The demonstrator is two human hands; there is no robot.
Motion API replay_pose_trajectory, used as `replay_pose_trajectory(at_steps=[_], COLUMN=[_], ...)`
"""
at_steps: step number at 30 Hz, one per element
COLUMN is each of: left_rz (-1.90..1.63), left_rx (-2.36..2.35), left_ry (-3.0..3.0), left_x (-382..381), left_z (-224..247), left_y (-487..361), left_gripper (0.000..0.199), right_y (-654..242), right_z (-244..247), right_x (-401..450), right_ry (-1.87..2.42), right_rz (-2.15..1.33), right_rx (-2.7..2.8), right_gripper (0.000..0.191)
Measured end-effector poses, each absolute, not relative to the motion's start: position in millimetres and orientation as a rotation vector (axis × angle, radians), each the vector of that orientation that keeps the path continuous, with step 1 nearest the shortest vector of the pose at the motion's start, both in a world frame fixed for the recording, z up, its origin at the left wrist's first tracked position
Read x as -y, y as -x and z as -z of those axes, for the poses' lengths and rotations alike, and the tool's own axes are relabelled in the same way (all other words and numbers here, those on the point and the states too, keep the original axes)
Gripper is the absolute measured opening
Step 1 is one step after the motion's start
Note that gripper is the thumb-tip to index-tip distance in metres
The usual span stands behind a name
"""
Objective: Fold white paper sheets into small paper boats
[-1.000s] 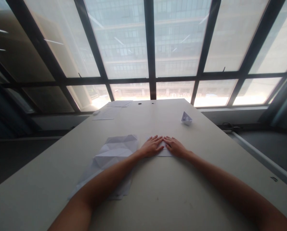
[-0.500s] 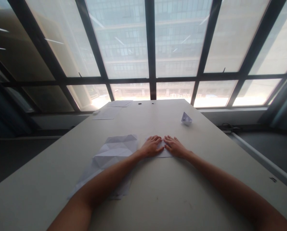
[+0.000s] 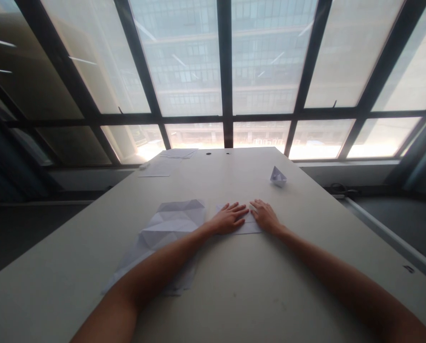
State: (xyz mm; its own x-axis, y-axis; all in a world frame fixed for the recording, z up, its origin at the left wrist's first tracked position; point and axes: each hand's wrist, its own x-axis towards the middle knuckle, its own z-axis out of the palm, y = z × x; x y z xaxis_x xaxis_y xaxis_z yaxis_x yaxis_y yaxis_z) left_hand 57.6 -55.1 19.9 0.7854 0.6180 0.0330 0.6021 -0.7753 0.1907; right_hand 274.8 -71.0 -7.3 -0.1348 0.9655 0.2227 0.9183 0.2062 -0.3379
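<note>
We have both hands flat and open on a small sheet (image 3: 248,226) lying on the surface (image 3: 234,286). Our left hand (image 3: 230,219) presses its left part with fingers spread, and our right hand (image 3: 265,216) rests on its right edge; neither grips anything. Just left of the sheet lies a larger creased paper (image 3: 163,233), partly under our left forearm. A folded paper boat (image 3: 278,176) stands well apart, farther off to the right. More papers (image 3: 163,166) lie near the far edge, by the windows (image 3: 184,62).
</note>
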Motion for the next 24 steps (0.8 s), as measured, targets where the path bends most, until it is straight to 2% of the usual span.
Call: replay_pose_trajectory(at_steps=[11, 24], left_rz=[-0.178, -0.193], left_rx=[-1.007, -1.071], left_ry=[-2.816, -2.797], left_x=[55.1, 54.6], left_z=[-16.9, -14.7], left_y=[-59.0, -61.3], left_gripper=[0.053, 0.057], right_y=[-276.7, -274.7], right_z=[6.1, 6.6], right_x=[71.7, 72.3], right_ry=[1.76, 1.722], right_rz=[-0.12, -0.188], right_rx=[2.137, 2.255], right_gripper=[0.041, 0.05])
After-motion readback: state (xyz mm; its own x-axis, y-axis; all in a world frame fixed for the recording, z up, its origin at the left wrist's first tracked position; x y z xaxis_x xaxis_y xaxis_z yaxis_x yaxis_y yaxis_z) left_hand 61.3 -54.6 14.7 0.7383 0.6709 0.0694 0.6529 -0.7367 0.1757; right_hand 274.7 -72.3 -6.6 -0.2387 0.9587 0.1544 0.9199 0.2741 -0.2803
